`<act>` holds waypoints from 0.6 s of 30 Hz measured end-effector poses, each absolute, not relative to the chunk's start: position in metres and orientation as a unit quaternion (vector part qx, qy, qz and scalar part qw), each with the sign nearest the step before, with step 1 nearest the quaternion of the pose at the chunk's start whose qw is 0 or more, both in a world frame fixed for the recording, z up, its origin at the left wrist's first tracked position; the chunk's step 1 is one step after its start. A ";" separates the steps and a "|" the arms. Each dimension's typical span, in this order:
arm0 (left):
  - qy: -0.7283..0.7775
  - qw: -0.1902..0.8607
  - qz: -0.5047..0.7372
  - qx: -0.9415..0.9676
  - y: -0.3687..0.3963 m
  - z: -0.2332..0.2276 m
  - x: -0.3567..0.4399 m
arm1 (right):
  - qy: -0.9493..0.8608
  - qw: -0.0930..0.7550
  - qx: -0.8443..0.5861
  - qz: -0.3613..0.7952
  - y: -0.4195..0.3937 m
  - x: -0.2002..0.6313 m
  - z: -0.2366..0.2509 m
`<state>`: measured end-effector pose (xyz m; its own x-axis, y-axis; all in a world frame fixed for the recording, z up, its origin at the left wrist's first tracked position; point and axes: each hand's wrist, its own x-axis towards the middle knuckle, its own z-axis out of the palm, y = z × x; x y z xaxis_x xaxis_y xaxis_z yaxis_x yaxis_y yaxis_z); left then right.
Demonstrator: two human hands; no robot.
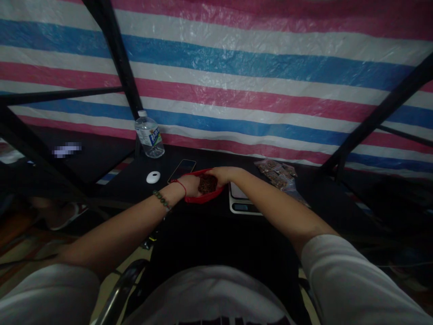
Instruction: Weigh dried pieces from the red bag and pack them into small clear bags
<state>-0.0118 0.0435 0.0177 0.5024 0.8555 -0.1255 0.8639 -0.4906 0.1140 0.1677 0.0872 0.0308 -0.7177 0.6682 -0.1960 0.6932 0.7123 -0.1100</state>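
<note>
Both my hands meet at a red plastic bag (203, 197) of dark brown bits (207, 183) on the black table (128, 180). My left hand (190, 185), with a red string and a bead bracelet at the wrist, grips the bag's left edge. My right hand (221, 174) holds the bag's upper right rim, fingers curled over it. The bag's mouth is held apart between them.
A water bottle (149, 135) stands at the back left. A white oval object (153, 177) and a dark phone (181, 170) lie left of the bag. A white scale (241, 201) sits under my right forearm. Small filled packets (277, 174) lie to the right. Black frame bars cross both sides.
</note>
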 end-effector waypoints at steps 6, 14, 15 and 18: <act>0.468 0.034 -0.004 0.883 0.040 0.011 -0.008 | 0.836 -0.138 0.524 0.082 0.042 0.221 0.071; 0.520 0.036 0.105 0.847 0.036 -0.006 -0.014 | 0.769 -0.092 0.633 -0.007 0.021 0.284 0.021; 0.529 0.033 0.126 0.839 0.035 -0.005 -0.015 | 0.775 -0.102 0.624 -0.020 0.021 0.282 0.016; 0.552 0.028 0.174 0.815 0.029 0.000 -0.017 | 0.780 -0.153 0.607 -0.031 0.018 0.276 0.007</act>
